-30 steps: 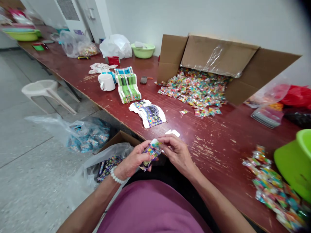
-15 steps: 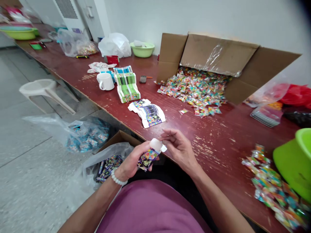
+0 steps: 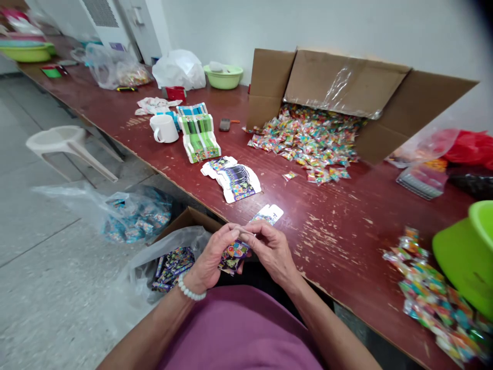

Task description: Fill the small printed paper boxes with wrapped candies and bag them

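My left hand (image 3: 216, 252), with a pale bead bracelet at its wrist, is wrapped around a small printed carton (image 3: 232, 257), dark purple with colourful pictures. At the carton's upper end, the fingers of my right hand (image 3: 271, 249) are closed on the edge beside my left thumb, hiding the flap there. Just beyond my right fingers lies a flat unfolded carton (image 3: 271, 214) on the dark red table (image 3: 339, 246). A fanned stack of similar flat purple cartons (image 3: 241, 182) sits farther up the table.
An open cardboard box (image 3: 346, 77) spills wrapped candies (image 3: 308, 139). More candies (image 3: 431, 293) lie by a green basin (image 3: 466, 252). A white mug (image 3: 164, 128) stands beside green flat cartons (image 3: 199, 136). Below left, a bag (image 3: 173, 267) holds filled purple cartons, near a plastic stool (image 3: 57, 139).
My right hand has moved left and down onto the carton's top, which was open with a white flap showing. The flat carton behind my right hand is now uncovered.
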### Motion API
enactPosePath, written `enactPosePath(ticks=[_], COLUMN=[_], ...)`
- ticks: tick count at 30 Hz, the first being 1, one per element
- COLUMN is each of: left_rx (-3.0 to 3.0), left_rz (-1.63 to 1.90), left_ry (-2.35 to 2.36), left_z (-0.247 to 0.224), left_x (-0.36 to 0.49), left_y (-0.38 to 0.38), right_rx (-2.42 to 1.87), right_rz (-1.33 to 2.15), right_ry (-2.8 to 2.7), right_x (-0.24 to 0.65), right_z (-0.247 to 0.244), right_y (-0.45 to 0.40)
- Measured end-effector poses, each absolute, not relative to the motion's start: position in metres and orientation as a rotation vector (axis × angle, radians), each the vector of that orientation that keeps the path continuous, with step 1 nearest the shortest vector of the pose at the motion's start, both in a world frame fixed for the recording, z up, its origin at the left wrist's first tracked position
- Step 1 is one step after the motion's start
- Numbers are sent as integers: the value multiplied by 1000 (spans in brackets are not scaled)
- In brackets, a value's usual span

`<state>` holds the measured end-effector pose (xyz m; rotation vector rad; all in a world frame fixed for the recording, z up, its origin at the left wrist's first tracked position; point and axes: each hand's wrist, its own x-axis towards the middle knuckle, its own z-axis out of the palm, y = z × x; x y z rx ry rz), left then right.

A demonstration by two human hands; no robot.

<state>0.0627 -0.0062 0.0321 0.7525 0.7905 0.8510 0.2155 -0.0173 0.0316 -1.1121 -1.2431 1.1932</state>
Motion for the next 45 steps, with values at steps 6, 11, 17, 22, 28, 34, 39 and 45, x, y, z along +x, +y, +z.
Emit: enactPosePath(ticks=[6,11,17,22,28,34,39,45], left_rx=[566,583,687,642,566,899,1249,1403], left_rz=[822,782,784,759,780,944,682,596], left_ry=[762,793,855,872,875,1316,1886,1903], left_z=[31,27,24,24,27,4,-50,-55], left_x=[63,64,64,60,62,8,-81,-86], left_y=[-5,-4,-5,-1,1,0,7,15], right_rx=[-1013,-1024,-1033,-1028,-1082,-1347,-1703,-2053], right_rz=[949,1270,1536,1243,779,778,496,301], right_ry=[-1613,-1317,-1022,-1366,-1712,-1614,-1630,-1879], right_x=[223,219,216,214,209,239,272,274], right_z=[34,30,34,35,26,17,-4,-11], right_y=[-18,-13,-4,-15,-25,-1,21,31])
